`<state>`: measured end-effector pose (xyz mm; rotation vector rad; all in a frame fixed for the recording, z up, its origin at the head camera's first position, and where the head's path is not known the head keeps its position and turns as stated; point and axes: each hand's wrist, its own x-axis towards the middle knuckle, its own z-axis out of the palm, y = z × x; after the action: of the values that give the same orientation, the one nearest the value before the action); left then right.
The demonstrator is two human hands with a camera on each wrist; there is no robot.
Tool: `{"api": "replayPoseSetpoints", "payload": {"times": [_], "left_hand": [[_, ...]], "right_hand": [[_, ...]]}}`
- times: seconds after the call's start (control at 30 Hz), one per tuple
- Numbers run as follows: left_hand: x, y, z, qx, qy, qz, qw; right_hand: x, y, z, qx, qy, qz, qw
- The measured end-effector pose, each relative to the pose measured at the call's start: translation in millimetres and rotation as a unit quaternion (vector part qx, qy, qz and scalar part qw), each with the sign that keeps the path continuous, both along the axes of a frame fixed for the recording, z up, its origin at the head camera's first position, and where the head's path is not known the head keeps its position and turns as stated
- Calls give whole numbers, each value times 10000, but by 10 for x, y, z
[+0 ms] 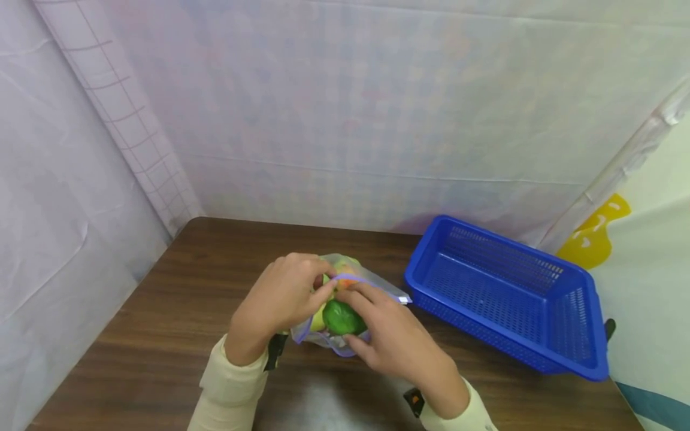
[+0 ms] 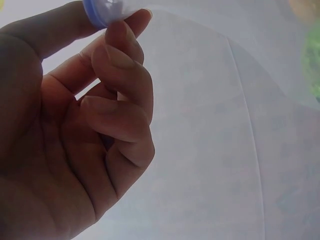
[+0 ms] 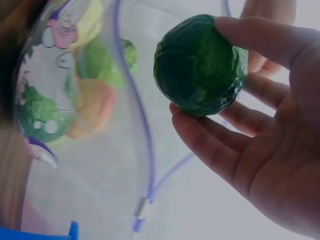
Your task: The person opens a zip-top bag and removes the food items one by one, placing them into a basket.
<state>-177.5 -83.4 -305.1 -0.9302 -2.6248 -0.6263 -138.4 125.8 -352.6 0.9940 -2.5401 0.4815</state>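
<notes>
A clear zipper bag (image 1: 385, 285) with a purple-edged mouth lies on the table, and several round fruit- or vegetable-like pieces, green, yellow and orange-pink, are inside it. Its white slider (image 3: 143, 210) shows in the right wrist view. My left hand (image 1: 283, 293) pinches the purple edge (image 2: 96, 14) of the mouth between thumb and index finger; its other fingers curl loosely. At the mouth, my right hand (image 1: 396, 335) holds a dark green, glossy, wrinkled ball (image 3: 200, 67), like a round vegetable, between thumb and fingertips. Its exact kind cannot be told.
A blue perforated plastic basket (image 1: 480, 293) stands to the right of the bag on the brown wooden table (image 1: 162, 311). Pale cloth (image 1: 350, 120) hangs behind the table and at both sides. A yellow shape with cut-outs (image 1: 590, 242) is beyond the basket.
</notes>
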Motion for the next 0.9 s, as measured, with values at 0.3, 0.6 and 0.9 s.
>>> {"api": "replayPoseSetpoints", "payload": {"times": [0.3,0.6,0.9], "left_hand": [[-9,-5,6,-27,-2,22,10000],[-8,-7,3,-94,-66,52,9999],[-17,-7,1,-109,-28,93,9999]], "right_hand": [[132,63,149,-290,186,128,9993],[211,226,320,-850,447,241,9951],[214,398,430,-1208,593,132,9908]]}}
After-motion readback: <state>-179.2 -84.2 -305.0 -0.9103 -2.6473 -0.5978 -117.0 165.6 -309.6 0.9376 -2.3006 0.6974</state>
